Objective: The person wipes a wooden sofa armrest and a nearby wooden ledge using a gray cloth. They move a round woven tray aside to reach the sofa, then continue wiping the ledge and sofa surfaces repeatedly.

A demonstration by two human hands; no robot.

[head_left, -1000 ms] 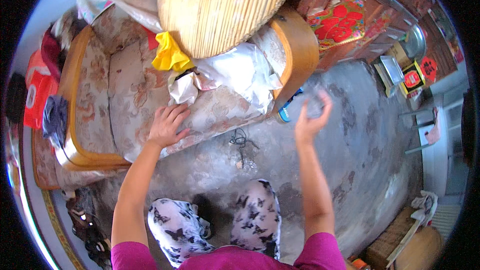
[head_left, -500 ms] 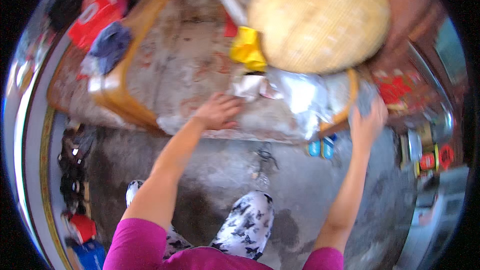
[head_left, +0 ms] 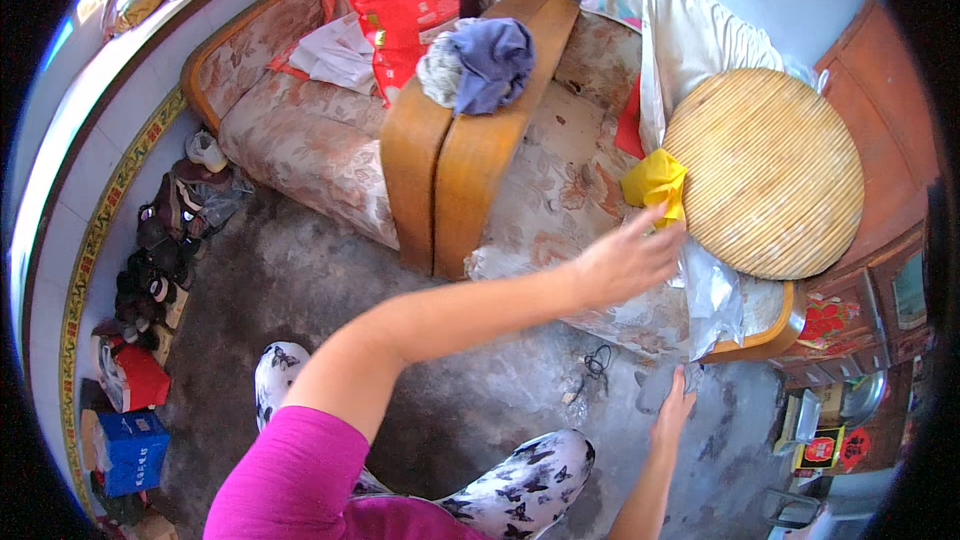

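Note:
My left hand (head_left: 632, 262) reaches across to the right above the sofa seat (head_left: 560, 165), just below a yellow bag (head_left: 655, 180). Its fingers are stretched and somewhat apart, a little blurred, and I see nothing held in them. A clear plastic bag (head_left: 712, 305) lies on the seat beside that hand. My right hand (head_left: 674, 410) is lower, over the floor in front of the sofa's right end. It is closed on a grey cloth (head_left: 652, 390), with the thumb on top.
A round woven tray (head_left: 765, 175) leans at the sofa's right end. Wooden armrests (head_left: 465, 155) with a bundled blue-grey cloth (head_left: 495, 65) divide two floral sofas. A red bag (head_left: 410, 10) sits on the left one. Shoes (head_left: 160, 270) and a blue box (head_left: 133, 452) line the left wall.
My view has turned left. My left hand has come off the seat and moved right toward the yellow bag. My right hand has drawn back from the armrest with the grey cloth.

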